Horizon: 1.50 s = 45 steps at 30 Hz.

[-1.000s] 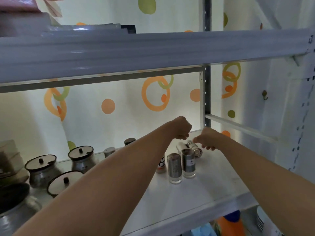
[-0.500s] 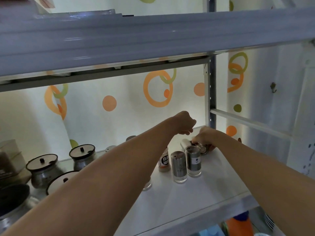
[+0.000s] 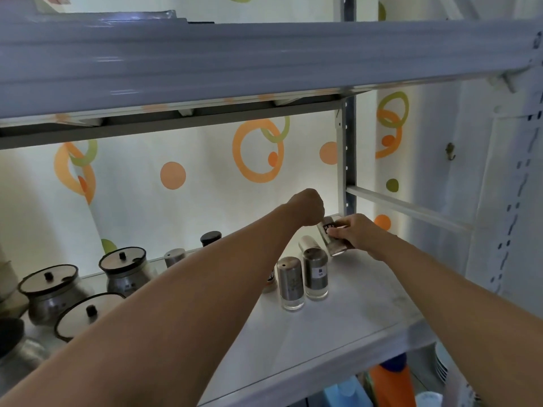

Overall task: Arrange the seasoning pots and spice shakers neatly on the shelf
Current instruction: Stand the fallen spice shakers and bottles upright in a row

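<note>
Backed by a wall of orange rings, the shelf is carrying a tilted shaker behind the two upright shakers, which the right hand is grasping to stand up next, probably, while the left hand is hovering clenched above it, holding nothing visible.

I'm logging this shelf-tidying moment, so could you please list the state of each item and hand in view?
right hand: closed on a tilted shaker, off the shelf
left hand: fisted; contents cannot be told
two front shakers: upright, side by side
third shaker: upright behind them
three seasoning pots: lids on
</note>
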Each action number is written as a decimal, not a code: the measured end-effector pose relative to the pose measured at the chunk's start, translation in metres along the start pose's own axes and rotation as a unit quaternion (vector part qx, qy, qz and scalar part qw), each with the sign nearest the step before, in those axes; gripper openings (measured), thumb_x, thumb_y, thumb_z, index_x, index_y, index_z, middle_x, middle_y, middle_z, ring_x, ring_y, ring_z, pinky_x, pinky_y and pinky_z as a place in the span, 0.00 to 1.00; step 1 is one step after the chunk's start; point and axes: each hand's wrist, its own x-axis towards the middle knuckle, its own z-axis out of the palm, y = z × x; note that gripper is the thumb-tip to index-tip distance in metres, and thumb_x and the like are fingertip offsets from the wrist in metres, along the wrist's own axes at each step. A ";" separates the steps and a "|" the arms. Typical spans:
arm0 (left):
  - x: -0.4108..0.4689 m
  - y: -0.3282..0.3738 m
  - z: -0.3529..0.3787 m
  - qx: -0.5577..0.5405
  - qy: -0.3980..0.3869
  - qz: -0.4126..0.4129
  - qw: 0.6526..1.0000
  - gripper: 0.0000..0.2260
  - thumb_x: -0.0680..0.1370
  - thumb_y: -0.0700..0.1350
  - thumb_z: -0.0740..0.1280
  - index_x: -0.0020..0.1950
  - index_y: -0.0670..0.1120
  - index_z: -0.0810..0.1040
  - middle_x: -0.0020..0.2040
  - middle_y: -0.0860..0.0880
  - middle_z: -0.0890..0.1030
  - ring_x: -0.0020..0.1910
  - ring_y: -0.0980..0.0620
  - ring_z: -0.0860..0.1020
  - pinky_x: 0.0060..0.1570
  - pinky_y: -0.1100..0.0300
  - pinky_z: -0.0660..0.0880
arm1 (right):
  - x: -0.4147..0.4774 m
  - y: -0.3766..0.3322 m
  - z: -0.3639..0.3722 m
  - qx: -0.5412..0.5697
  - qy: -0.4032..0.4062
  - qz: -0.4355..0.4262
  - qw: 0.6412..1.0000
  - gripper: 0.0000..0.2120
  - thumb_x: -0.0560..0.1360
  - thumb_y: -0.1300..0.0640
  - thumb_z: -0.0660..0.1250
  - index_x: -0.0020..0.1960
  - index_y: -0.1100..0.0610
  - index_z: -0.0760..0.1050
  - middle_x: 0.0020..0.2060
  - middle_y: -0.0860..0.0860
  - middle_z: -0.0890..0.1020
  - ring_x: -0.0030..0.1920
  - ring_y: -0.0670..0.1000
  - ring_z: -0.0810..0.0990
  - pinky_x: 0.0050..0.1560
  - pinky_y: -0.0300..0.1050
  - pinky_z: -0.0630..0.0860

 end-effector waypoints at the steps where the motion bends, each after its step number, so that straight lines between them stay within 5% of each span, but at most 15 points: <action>1: 0.002 0.000 0.002 0.067 -0.017 0.036 0.997 0.17 0.80 0.35 0.56 0.68 0.38 0.73 0.69 0.42 0.74 0.64 0.45 0.74 0.46 0.68 0.70 | -0.004 0.003 0.000 0.000 -0.001 -0.017 1.000 0.12 0.78 0.61 0.68 0.60 0.63 0.77 0.44 0.54 0.82 0.44 0.52 0.82 0.51 0.45 0.80; 4: -0.010 0.005 0.008 0.134 -0.061 0.078 0.986 0.19 0.79 0.34 0.54 0.69 0.37 0.72 0.70 0.41 0.71 0.69 0.45 0.70 0.65 0.55 0.70 | -0.012 0.012 -0.001 0.004 0.011 -0.049 0.999 0.15 0.79 0.63 0.66 0.65 0.60 0.74 0.52 0.57 0.82 0.54 0.56 0.81 0.61 0.51 0.77; 7: -0.019 0.014 0.011 0.124 -0.077 0.079 0.986 0.19 0.78 0.33 0.54 0.65 0.38 0.76 0.65 0.42 0.76 0.63 0.43 0.75 0.49 0.57 0.75 | -0.021 0.017 -0.004 0.022 0.008 -0.056 0.998 0.19 0.78 0.67 0.66 0.67 0.59 0.72 0.55 0.58 0.80 0.57 0.58 0.80 0.60 0.48 0.77; 11: -0.024 0.021 0.008 0.148 -0.088 0.104 0.980 0.18 0.78 0.37 0.55 0.64 0.41 0.77 0.59 0.46 0.79 0.59 0.44 0.77 0.59 0.53 0.75 | -0.023 0.012 -0.022 -0.031 -0.035 -0.060 0.997 0.23 0.73 0.63 0.73 0.66 0.54 0.72 0.55 0.52 0.80 0.59 0.56 0.79 0.64 0.52 0.75; 13: -0.026 0.024 0.005 0.165 -0.092 0.111 0.976 0.18 0.78 0.37 0.56 0.64 0.42 0.77 0.58 0.46 0.80 0.51 0.46 0.78 0.51 0.55 0.76 | -0.021 -0.003 -0.031 -0.100 -0.038 -0.084 0.991 0.27 0.71 0.55 0.76 0.68 0.53 0.73 0.58 0.49 0.81 0.57 0.50 0.80 0.62 0.48 0.75; 17: -0.029 0.027 0.002 0.184 -0.091 0.130 0.970 0.14 0.79 0.37 0.56 0.61 0.40 0.76 0.43 0.48 0.76 0.37 0.51 0.71 0.37 0.60 0.66 | -0.022 -0.033 -0.036 -0.267 -0.049 -0.147 0.951 0.11 0.74 0.57 0.73 0.56 0.56 0.80 0.46 0.46 0.81 0.42 0.42 0.76 0.45 0.37 0.71; 23: -0.035 0.024 -0.003 0.203 -0.121 0.144 0.961 0.18 0.81 0.42 0.55 0.70 0.46 0.72 0.62 0.45 0.77 0.48 0.48 0.71 0.50 0.55 0.70 | -0.020 -0.038 -0.026 -0.299 -0.055 -0.141 0.942 0.13 0.75 0.59 0.72 0.58 0.55 0.75 0.47 0.49 0.78 0.37 0.42 0.74 0.37 0.35 0.70; 31: -0.038 0.024 0.001 0.216 -0.135 0.120 0.960 0.17 0.81 0.41 0.56 0.68 0.46 0.74 0.52 0.48 0.76 0.47 0.48 0.72 0.44 0.57 0.67 | -0.016 -0.041 -0.024 -0.341 -0.048 -0.122 0.931 0.13 0.76 0.63 0.68 0.60 0.58 0.74 0.43 0.48 0.79 0.38 0.44 0.75 0.40 0.39 0.73; 38: -0.047 0.022 -0.006 0.172 -0.153 0.127 0.965 0.19 0.81 0.39 0.54 0.72 0.46 0.70 0.55 0.47 0.75 0.49 0.48 0.72 0.46 0.56 0.66 | -0.011 -0.043 -0.024 -0.336 -0.068 -0.102 0.934 0.20 0.76 0.63 0.70 0.66 0.55 0.72 0.55 0.51 0.79 0.50 0.50 0.76 0.50 0.42 0.70; 42: -0.048 0.009 -0.028 0.130 -0.121 0.104 0.979 0.21 0.81 0.36 0.53 0.74 0.40 0.64 0.73 0.42 0.69 0.68 0.45 0.70 0.66 0.53 0.68 | -0.007 -0.057 -0.034 -0.327 -0.131 -0.063 0.934 0.34 0.74 0.59 0.73 0.76 0.52 0.61 0.67 0.51 0.73 0.60 0.52 0.74 0.59 0.44 0.71; 45: -0.041 -0.013 -0.043 0.114 -0.069 0.075 0.988 0.19 0.81 0.39 0.55 0.72 0.40 0.68 0.72 0.43 0.70 0.70 0.45 0.69 0.70 0.52 0.66 | 0.000 -0.081 -0.033 -0.302 -0.098 -0.082 0.945 0.32 0.73 0.56 0.74 0.74 0.53 0.65 0.69 0.53 0.72 0.64 0.54 0.74 0.61 0.44 0.71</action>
